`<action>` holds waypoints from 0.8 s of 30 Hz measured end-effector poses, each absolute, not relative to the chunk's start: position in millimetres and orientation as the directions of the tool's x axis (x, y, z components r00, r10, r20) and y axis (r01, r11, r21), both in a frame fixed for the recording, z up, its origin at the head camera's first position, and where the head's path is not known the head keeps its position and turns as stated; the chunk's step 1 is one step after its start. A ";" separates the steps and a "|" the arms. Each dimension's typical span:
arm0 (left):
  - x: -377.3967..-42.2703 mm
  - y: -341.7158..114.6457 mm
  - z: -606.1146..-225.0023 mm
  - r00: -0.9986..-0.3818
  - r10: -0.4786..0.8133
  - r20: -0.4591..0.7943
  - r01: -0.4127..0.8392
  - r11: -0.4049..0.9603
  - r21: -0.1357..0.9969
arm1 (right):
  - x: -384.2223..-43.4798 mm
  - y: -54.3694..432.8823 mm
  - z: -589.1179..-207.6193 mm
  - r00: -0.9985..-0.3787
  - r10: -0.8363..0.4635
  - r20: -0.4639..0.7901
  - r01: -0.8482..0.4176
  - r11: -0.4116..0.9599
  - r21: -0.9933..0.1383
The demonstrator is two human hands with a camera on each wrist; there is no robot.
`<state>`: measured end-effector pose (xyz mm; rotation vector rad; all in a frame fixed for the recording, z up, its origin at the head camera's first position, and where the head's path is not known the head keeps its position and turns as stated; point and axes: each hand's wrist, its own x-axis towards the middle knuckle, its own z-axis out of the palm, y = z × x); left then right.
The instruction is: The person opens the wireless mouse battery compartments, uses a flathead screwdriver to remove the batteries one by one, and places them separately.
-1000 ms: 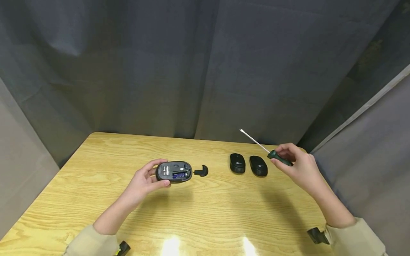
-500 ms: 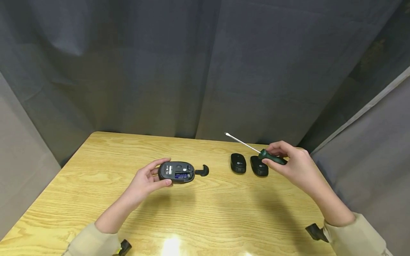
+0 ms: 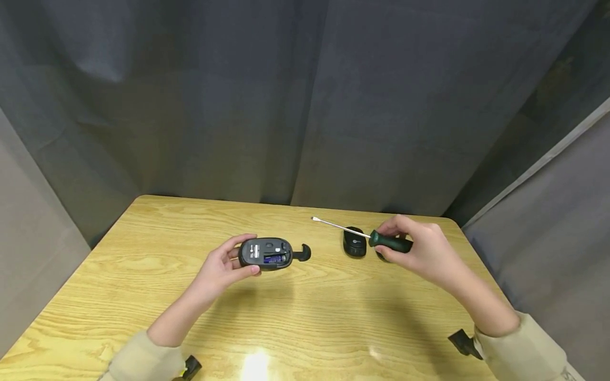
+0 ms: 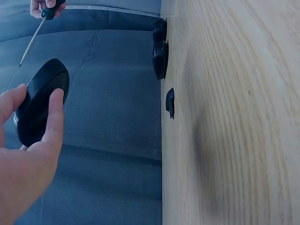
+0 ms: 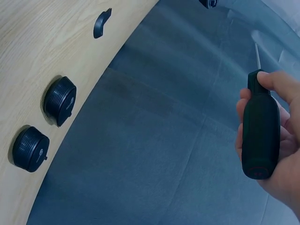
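My left hand (image 3: 224, 267) holds a black computer mouse (image 3: 254, 253) by its edges, above the table. Its underside faces me with the battery compartment uncovered, and a blue battery (image 3: 274, 260) lies inside. In my right hand (image 3: 419, 248) is a flat-blade screwdriver, gripped by its dark green handle (image 3: 391, 242). Its metal shaft (image 3: 335, 225) points left toward the mouse, the tip apart from it. On the table just right of the held mouse lies a small black battery cover (image 3: 305, 252), also seen in the left wrist view.
Two more black mice stand on the wooden table (image 3: 329, 317) at the right. One mouse (image 3: 354, 243) shows beyond the screwdriver shaft; the other (image 5: 30, 149) is mostly hidden by my right hand in the head view. A grey curtain (image 3: 238, 106) hangs behind the table.
My right hand has carried the screwdriver left and slightly down, its shaft tipping closer to level. The left hand has moved a little right with the mouse. The battery cover stays put.
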<state>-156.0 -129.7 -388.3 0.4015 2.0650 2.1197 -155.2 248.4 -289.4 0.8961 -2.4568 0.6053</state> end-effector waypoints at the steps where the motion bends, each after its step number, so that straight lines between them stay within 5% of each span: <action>1: -155.8 -129.2 -388.5 -0.952 0.295 0.083 0.076 -0.034 0.997 | -155.0 247.6 -289.3 -0.682 -0.490 0.543 -0.686 0.686 -0.242; 24: -153.2 -122.6 -387.0 -0.951 0.302 0.066 0.080 0.036 0.996 | -145.3 235.1 -299.7 -0.561 -0.627 0.541 -0.766 0.640 -0.053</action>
